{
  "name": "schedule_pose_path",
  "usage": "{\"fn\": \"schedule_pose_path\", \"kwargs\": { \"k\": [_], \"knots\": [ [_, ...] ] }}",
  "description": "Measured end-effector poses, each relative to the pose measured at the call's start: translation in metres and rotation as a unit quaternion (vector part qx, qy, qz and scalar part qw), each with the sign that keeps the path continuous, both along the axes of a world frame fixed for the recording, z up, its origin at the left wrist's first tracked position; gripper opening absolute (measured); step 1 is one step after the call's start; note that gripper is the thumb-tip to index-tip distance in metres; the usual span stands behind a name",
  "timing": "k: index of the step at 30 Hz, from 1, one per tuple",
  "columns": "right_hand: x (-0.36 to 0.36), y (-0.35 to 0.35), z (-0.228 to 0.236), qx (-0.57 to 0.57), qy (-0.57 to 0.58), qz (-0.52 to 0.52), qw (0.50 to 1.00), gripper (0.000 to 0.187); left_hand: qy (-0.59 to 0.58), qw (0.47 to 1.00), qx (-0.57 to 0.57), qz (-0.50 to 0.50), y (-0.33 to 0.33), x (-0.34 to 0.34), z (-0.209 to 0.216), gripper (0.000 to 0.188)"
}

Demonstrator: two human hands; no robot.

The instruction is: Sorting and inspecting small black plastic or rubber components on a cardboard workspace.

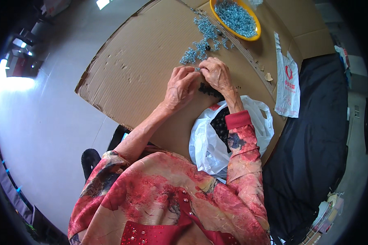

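My left hand (180,86) and my right hand (216,74) meet over the cardboard, with thumbs and fingertips pinched close together. Whatever lies between the fingertips is too small to make out. Just beyond them spreads a loose pile of small silvery-blue metal pieces (208,30), much like screws, with a few dark bits among them. A cluster of small black parts (209,90) lies beside my right wrist. Under my right forearm sits an open white plastic bag (206,141) holding many round black pieces (220,127).
A yellow bowl (255,36) full of similar silvery-blue pieces stands at the far right. The cardboard sheet (126,77) covers the work surface. A flattened white printed bag (288,87) lies on the right, next to black cloth (310,134). Grey floor (49,122) shows at left.
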State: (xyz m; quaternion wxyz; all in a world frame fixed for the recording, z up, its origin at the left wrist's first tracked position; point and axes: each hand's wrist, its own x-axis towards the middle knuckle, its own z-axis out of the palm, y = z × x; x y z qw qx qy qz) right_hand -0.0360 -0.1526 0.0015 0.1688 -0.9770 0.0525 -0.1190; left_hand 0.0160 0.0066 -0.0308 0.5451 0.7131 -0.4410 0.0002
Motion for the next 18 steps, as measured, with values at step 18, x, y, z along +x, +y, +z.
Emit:
{"fn": "schedule_pose_path", "kwargs": {
  "k": [18],
  "knots": [
    [0.035,-0.049,-0.003,0.04,-0.03,-0.051,0.997,0.016,0.025,0.999,-0.008,-0.029,0.005,0.002,-0.001,0.013]
  ]
}}
